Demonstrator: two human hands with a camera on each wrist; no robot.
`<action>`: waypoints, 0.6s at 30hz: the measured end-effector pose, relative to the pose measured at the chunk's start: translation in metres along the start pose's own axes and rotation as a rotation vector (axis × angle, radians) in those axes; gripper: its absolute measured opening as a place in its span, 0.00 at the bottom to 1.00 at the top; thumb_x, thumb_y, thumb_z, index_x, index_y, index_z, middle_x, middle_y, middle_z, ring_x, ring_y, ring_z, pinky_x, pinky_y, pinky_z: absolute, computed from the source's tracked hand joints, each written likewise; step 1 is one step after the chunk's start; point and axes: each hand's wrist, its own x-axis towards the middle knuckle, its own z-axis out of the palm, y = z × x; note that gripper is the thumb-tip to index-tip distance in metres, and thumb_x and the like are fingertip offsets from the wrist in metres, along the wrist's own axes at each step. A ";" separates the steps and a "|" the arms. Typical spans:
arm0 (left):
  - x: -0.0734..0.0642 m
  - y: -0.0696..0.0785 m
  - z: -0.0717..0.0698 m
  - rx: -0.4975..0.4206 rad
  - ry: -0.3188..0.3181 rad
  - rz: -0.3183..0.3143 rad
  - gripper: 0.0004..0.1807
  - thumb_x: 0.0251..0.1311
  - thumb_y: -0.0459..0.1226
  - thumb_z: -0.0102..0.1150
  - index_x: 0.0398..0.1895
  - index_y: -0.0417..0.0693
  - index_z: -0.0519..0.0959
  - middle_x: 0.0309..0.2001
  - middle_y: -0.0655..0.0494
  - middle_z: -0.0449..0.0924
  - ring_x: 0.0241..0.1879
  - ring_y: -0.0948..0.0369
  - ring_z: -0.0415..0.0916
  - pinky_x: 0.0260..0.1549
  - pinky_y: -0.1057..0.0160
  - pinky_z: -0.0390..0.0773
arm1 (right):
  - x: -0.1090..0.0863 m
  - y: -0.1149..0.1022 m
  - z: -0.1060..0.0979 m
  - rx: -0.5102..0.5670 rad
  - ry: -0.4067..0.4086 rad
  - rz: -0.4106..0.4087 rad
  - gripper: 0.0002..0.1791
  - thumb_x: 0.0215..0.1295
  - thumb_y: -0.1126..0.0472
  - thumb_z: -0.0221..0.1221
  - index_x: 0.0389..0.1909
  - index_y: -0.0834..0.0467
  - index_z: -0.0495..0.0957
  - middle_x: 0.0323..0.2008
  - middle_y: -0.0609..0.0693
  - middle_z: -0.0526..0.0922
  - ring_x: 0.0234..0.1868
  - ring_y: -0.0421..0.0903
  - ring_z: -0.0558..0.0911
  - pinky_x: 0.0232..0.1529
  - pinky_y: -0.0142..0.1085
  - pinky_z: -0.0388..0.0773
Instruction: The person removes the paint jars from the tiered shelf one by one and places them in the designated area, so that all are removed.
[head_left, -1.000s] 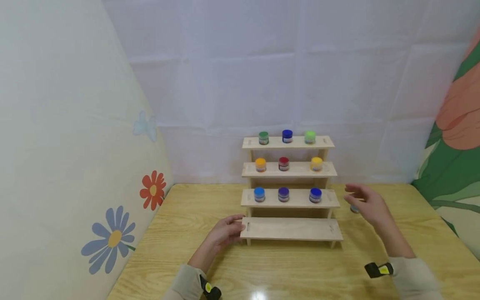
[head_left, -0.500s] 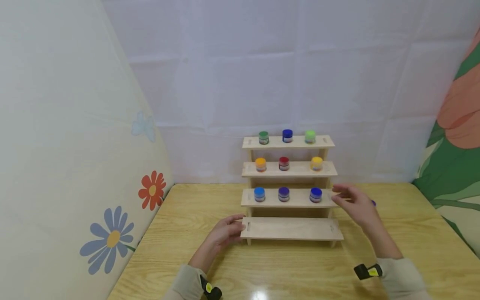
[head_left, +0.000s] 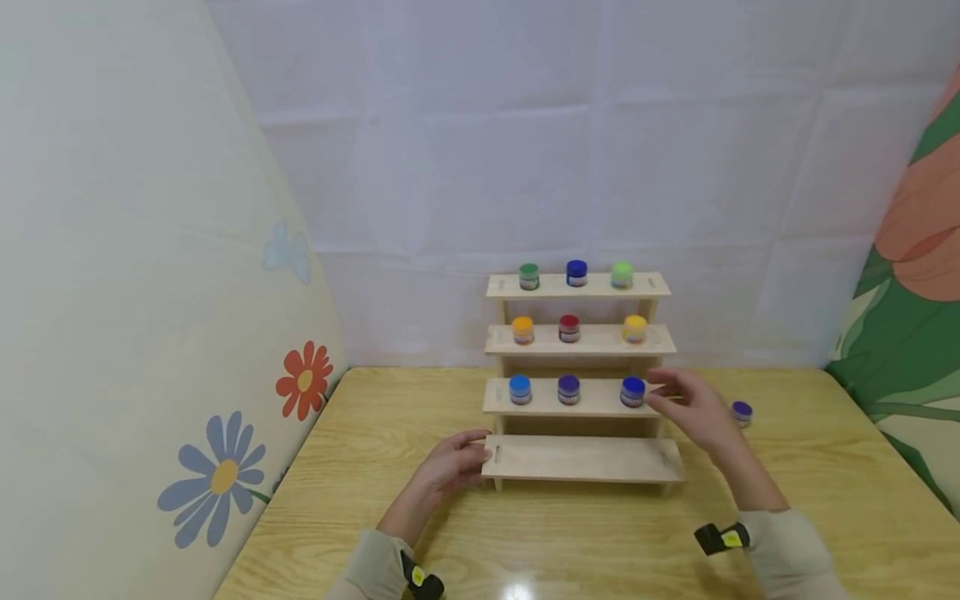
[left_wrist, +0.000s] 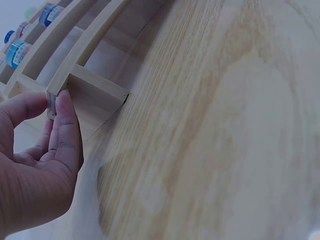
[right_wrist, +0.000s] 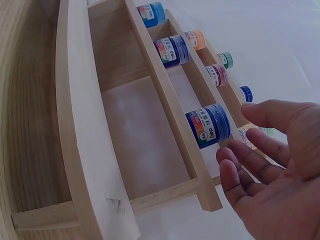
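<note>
A wooden four-step display rack stands on the table, with small paint jars on its upper three steps. My left hand pinches the left end of the bottom step between thumb and fingers, plainly seen in the left wrist view. My right hand hovers beside the right end of the second step from the bottom, fingers loosely bent and holding nothing. Its fingertips are close to a dark blue paint jar. On that same step sit a purple-lidded jar and a light blue jar.
Orange, dark red and yellow jars stand one step higher. Green, blue and light green jars line the top. Another purple-lidded jar is on the table at right. White cloth hangs behind.
My right hand has moved left from over the table to the dark blue jar, uncovering the purple-lidded jar on the table. The left hand keeps its grip on the bottom step.
</note>
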 end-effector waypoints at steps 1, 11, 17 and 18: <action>0.000 0.000 0.000 0.003 0.002 -0.002 0.31 0.66 0.31 0.60 0.71 0.34 0.66 0.46 0.50 0.82 0.37 0.61 0.82 0.31 0.64 0.82 | 0.001 0.000 0.000 0.000 -0.005 -0.003 0.26 0.71 0.58 0.63 0.64 0.66 0.73 0.58 0.65 0.79 0.51 0.55 0.81 0.45 0.29 0.79; 0.001 0.000 -0.001 -0.006 -0.006 -0.002 0.31 0.66 0.31 0.60 0.71 0.34 0.66 0.45 0.51 0.82 0.36 0.62 0.82 0.30 0.65 0.82 | 0.009 0.002 0.005 -0.021 -0.049 0.001 0.27 0.70 0.57 0.64 0.65 0.65 0.72 0.59 0.64 0.78 0.54 0.58 0.80 0.49 0.35 0.79; 0.001 -0.001 -0.001 -0.004 -0.007 -0.003 0.31 0.65 0.31 0.60 0.71 0.34 0.66 0.45 0.51 0.82 0.37 0.61 0.82 0.31 0.65 0.82 | 0.015 0.001 0.008 -0.030 -0.085 0.008 0.28 0.69 0.57 0.65 0.66 0.64 0.72 0.58 0.64 0.78 0.55 0.59 0.79 0.55 0.50 0.78; 0.001 -0.001 -0.001 -0.006 -0.008 -0.004 0.31 0.65 0.31 0.60 0.71 0.34 0.66 0.45 0.51 0.82 0.37 0.61 0.82 0.31 0.65 0.82 | 0.016 0.001 0.009 -0.037 -0.092 0.013 0.29 0.69 0.56 0.65 0.66 0.64 0.72 0.58 0.64 0.79 0.55 0.59 0.79 0.55 0.51 0.77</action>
